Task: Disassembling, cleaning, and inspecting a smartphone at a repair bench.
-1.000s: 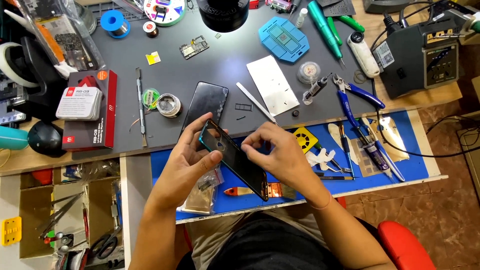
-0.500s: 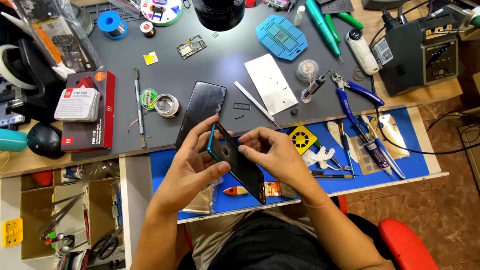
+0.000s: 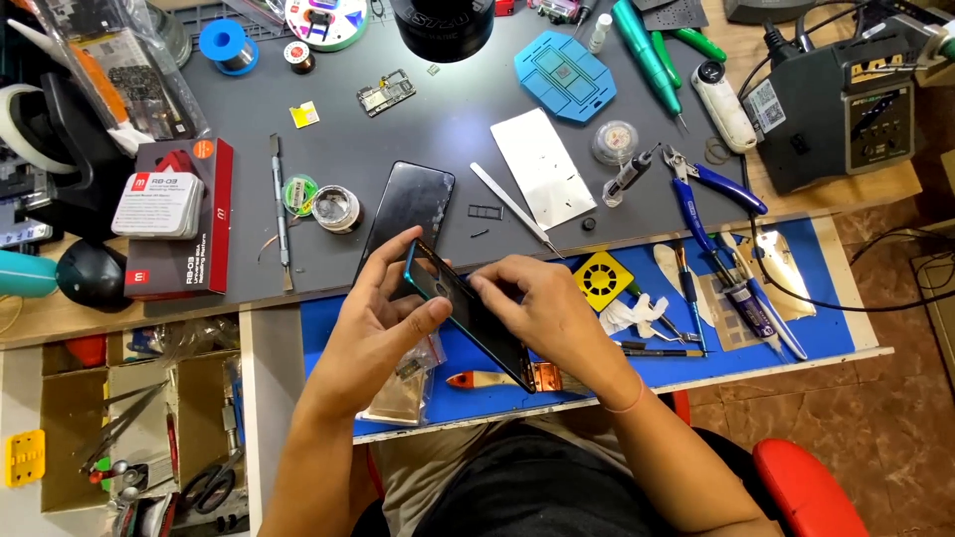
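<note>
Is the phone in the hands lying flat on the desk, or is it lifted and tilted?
Lifted and tilted: both hands, left hand and right hand, hold the phone frame on edge above the blue mat.

Both forearms are bare, with no sleeves showing. The right hand (image 3: 542, 308) has a thin pink band (image 3: 625, 406) around its wrist. The left hand (image 3: 376, 323) wears nothing. Lower down, dark clothing covers the torso and khaki covers the lap.

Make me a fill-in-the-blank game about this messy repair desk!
1. Both hands, the left hand and the right hand, hold a dark ____.
2. The pliers have ____ handles.
3. The solder spool at the desk's far left is ____.
4. The chair is ____.

Missing words: phone; blue; blue; red
</note>
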